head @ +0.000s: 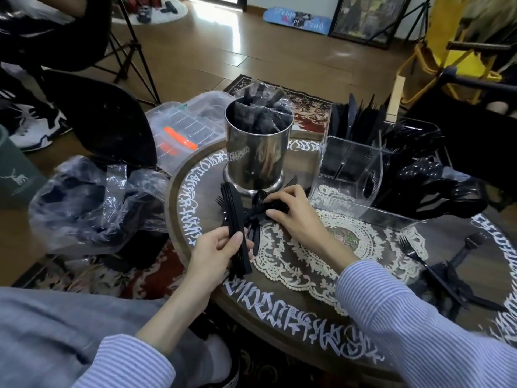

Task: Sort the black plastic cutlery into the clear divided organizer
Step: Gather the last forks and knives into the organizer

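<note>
Head view. Left hand (216,254) — curled round a stack of black knives (235,222), held upright over the round table (279,306). Right hand (291,212) — fingers bent on a loose pile of cutlery (256,217), spoon bowl showing; exact grip not discernible. Clear divided organizer (361,180) at far right of table, black cutlery standing in rear compartments, front compartment see-through. Steel canister (258,148) just behind the pile, stuffed with dark wrapped items. Lace doily (321,259) under right wrist. Lone fork (425,264) near right edge. Crumpled plastic bag (92,203) left, contents indistinct. Lidded plastic box (181,127) partly hidden behind chair.
</note>
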